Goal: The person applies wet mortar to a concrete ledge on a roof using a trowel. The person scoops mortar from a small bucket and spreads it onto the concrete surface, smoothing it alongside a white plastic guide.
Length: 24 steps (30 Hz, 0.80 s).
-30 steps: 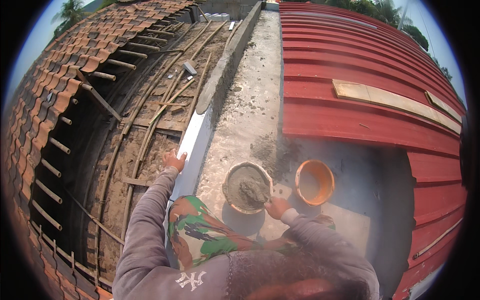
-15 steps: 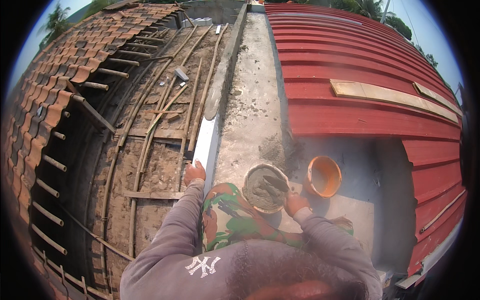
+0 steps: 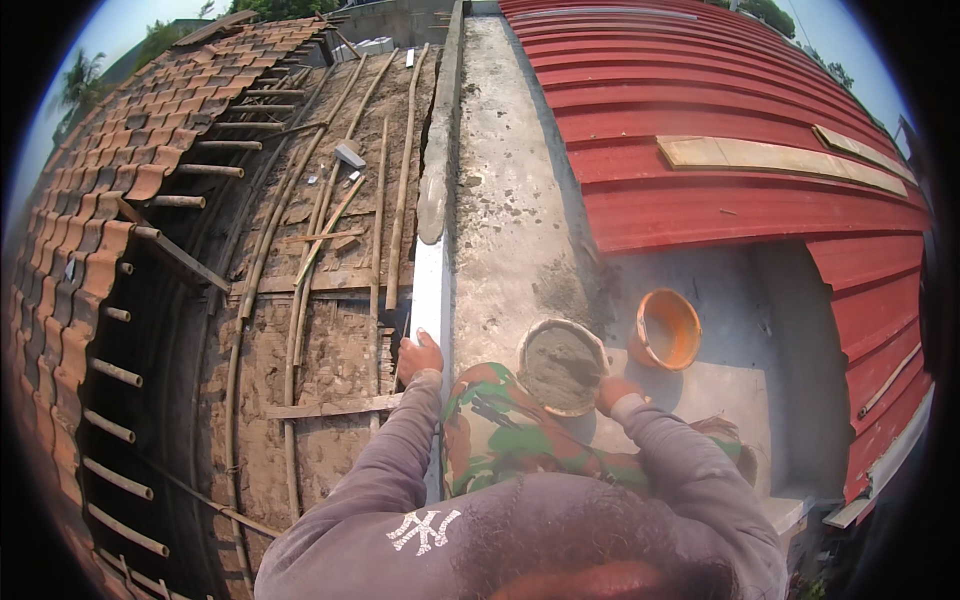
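My left hand (image 3: 420, 357) is closed over the left edge of a low wall of smooth white block (image 3: 432, 287); its fingertips on the outer side are hidden. Grey mortar (image 3: 431, 205) caps the wall farther along. My right hand (image 3: 617, 394) is closed at the right rim of a round bucket (image 3: 522, 352) of wet grey mortar (image 3: 562, 368). It grips a trowel, whose blade is hardly visible now against the mortar. An orange bucket (image 3: 683, 318), pale inside, stands just beyond that hand.
Left of the wall lies a lower brown surface with bamboo poles (image 3: 402, 180) and a plank (image 3: 335, 408). Clay roof tiles (image 3: 110, 240) rise at far left. A red metal roof (image 3: 700, 205) carrying wooden boards (image 3: 780, 163) borders the spattered concrete strip (image 3: 500, 180) on the right.
The trowel blade, plainly visible over the mortar before, now hardly shows. My right hand stays at the bucket's rim, my left at the white block. The whole view has shifted slightly.
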Tool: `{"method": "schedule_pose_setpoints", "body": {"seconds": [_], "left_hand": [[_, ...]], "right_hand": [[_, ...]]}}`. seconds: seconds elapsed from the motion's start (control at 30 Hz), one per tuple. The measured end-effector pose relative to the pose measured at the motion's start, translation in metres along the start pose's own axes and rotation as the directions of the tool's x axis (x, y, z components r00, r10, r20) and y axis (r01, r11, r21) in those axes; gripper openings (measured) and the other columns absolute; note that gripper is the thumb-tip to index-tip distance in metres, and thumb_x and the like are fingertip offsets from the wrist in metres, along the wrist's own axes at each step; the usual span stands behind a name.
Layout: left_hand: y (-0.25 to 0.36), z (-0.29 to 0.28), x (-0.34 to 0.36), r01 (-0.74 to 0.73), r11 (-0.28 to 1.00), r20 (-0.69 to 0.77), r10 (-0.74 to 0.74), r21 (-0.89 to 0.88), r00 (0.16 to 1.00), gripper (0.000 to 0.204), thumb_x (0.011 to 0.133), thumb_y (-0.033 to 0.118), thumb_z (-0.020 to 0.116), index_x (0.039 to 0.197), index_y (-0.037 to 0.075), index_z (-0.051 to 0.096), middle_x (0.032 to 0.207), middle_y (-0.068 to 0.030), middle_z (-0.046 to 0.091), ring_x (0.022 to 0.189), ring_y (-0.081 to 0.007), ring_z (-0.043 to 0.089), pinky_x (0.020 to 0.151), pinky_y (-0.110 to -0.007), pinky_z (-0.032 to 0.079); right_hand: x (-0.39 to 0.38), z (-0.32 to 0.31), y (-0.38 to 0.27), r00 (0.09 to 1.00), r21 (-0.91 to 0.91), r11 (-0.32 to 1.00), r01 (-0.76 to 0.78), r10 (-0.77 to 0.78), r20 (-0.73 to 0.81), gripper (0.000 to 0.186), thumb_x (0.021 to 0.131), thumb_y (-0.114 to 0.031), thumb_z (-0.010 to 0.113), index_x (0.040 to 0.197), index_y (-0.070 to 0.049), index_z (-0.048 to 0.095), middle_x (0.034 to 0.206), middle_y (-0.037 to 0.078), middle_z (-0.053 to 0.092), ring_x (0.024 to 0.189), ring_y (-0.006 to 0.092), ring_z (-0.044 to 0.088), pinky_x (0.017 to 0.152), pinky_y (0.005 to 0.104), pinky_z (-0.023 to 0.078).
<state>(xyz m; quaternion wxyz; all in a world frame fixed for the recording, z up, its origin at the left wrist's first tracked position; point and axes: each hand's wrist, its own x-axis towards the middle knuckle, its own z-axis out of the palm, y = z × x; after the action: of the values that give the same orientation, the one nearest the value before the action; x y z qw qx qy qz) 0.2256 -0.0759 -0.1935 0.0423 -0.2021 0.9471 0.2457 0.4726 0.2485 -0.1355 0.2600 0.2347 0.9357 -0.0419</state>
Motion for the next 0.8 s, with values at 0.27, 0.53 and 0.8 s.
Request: {"method": "schedule_pose_setpoints", "body": {"seconds": [0.27,0.53,0.8], "left_hand": [[-0.005,0.018,0.009,-0.063,0.998,-0.039,0.062,-0.031,0.997,0.063,0.104,0.055,0.047,0.126,-0.002,0.063,0.129,-0.0253,0.067,0.115,-0.0424,0.068,0.097,-0.052,0.053],[-0.005,0.018,-0.002,-0.065,0.996,-0.011,0.066,0.067,0.998,0.071,0.103,0.059,0.044,0.139,-0.002,0.057,0.137,-0.0257,0.063,0.124,-0.0428,0.064,0.105,-0.051,0.05],[-0.008,0.016,0.001,-0.04,0.995,0.013,0.039,0.088,0.999,0.073,0.103,0.06,0.045,0.14,-0.002,0.057,0.139,-0.0262,0.063,0.127,-0.0433,0.062,0.107,-0.05,0.049]], "right_hand": [[-0.003,-0.034,0.019,0.984,0.027,0.991,-0.13,0.132,-0.116,0.045,0.101,-0.041,0.057,0.122,-0.002,0.068,0.117,0.022,0.075,0.109,0.0419,0.073,0.095,0.052,0.057],[0.04,0.061,0.012,0.873,0.8,0.379,-0.464,0.04,0.487,0.034,0.099,-0.035,0.061,0.094,-0.002,0.068,0.073,0.01,0.065,0.052,0.0262,0.061,0.046,0.042,0.048],[-0.012,0.026,0.027,0.993,0.307,0.952,-0.013,0.048,-0.104,0.046,0.102,-0.05,0.055,0.115,-0.007,0.066,0.113,0.022,0.074,0.108,0.0443,0.069,0.093,0.0548,0.054]]}}
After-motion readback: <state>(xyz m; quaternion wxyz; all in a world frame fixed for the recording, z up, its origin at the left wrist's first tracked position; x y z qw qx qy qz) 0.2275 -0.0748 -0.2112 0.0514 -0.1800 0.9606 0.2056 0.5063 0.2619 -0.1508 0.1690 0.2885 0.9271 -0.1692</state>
